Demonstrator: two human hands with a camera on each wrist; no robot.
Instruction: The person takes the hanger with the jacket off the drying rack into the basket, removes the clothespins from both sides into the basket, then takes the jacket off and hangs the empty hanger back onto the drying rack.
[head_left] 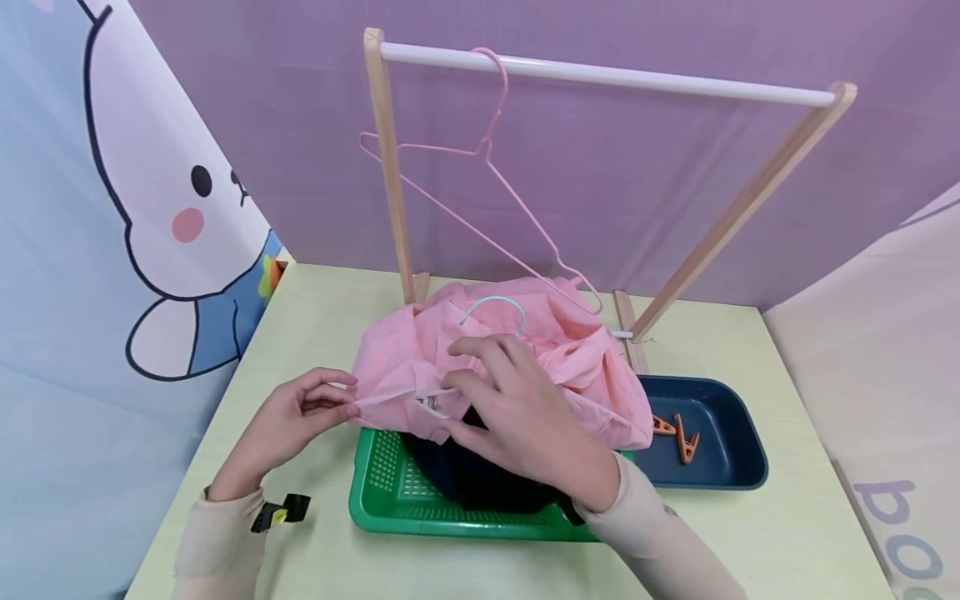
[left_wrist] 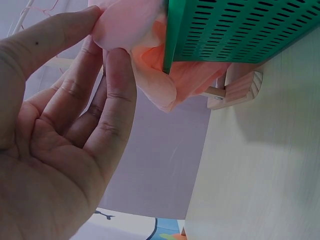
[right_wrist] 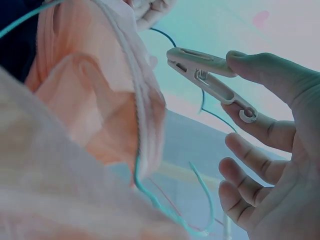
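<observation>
A pink garment (head_left: 480,312) lies bunched over the green basket (head_left: 472,527), and the hook of a light blue hanger (head_left: 495,299) sticks up from it. My left hand (head_left: 303,417) pinches the garment's left edge between thumb and fingertips; in the left wrist view the pink cloth (left_wrist: 125,25) sits at those fingertips. My right hand (head_left: 525,408) is over the garment's middle. Between its thumb and index finger it holds a pale clothespin (right_wrist: 200,75), pointed toward the cloth, while the other fingers are loosely bent. Dark cloth (head_left: 480,479) lies in the basket beneath.
Behind the basket stands a rack with wooden legs (head_left: 390,167) and a white rod (head_left: 600,73). An unused pink hanger (head_left: 517,196) hangs from the rod. To the right is a navy tray (head_left: 731,433) with orange clothespins (head_left: 686,442).
</observation>
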